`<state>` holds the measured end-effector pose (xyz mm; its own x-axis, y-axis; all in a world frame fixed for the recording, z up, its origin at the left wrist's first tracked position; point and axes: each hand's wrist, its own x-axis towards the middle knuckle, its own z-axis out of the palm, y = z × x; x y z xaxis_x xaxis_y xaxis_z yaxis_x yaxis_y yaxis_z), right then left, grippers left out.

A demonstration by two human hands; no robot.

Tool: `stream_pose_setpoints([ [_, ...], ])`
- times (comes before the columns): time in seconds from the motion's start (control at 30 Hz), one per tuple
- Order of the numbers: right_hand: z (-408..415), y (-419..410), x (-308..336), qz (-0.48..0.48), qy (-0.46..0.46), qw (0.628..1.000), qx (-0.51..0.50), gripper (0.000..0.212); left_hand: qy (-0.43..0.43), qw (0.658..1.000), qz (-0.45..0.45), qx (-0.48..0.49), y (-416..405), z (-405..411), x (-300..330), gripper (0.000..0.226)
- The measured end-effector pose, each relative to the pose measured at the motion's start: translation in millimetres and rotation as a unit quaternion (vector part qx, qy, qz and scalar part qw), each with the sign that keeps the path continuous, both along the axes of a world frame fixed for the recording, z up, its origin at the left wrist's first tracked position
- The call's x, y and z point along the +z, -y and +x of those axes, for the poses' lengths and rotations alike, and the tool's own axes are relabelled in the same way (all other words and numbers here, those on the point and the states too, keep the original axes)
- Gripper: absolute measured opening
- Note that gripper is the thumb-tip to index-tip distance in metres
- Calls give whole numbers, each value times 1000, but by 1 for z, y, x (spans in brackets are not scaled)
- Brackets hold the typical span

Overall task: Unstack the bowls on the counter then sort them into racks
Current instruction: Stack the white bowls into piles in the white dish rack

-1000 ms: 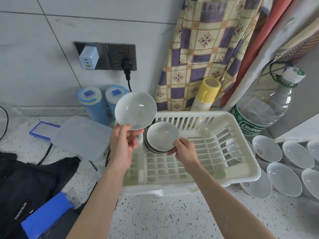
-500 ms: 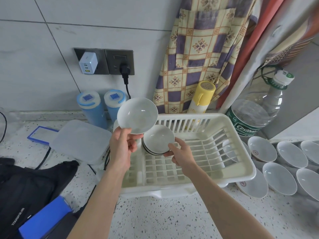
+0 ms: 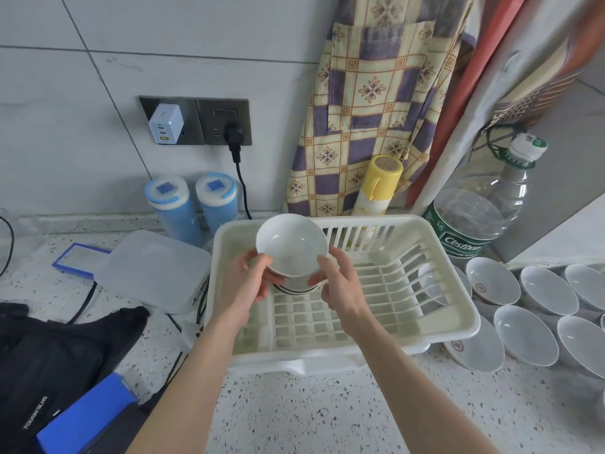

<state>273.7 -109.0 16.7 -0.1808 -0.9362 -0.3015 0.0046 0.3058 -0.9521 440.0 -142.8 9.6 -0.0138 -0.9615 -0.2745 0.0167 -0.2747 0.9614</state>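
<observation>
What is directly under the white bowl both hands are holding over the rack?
Under the white bowl sit more bowls in the rack; only their rims show. Their number is hidden.

Bowls in rack mostly hidden by held white bowl; count unclear. Loose bowls cut off at right edge.
</observation>
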Motion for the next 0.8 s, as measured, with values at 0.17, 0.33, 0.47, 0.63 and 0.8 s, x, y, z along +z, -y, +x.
stream_pose_setpoints([
  [0.17, -1, 2, -2, -13, -77, 997, -23, 37, 24, 1000, 2, -19, -2, -3, -3, 24],
  [0.33, -6, 4, -4, 0, -101, 994, -41, 38, 67, 997, -37, -29, -4, -4, -7, 36],
  [0.47, -6, 4, -8, 15, -122, 992, -28, 37, 151, 985, -72, -32, -4, -3, -14, 43],
  [0.63, -3, 5, -15, 47, -141, 989, -5, 41, 202, 977, -60, -41, -4, -2, -16, 49],
  [0.8, -6, 6, -19, 56, -130, 990, -9, 43, 224, 970, -60, -75, -6, -3, -15, 50],
])
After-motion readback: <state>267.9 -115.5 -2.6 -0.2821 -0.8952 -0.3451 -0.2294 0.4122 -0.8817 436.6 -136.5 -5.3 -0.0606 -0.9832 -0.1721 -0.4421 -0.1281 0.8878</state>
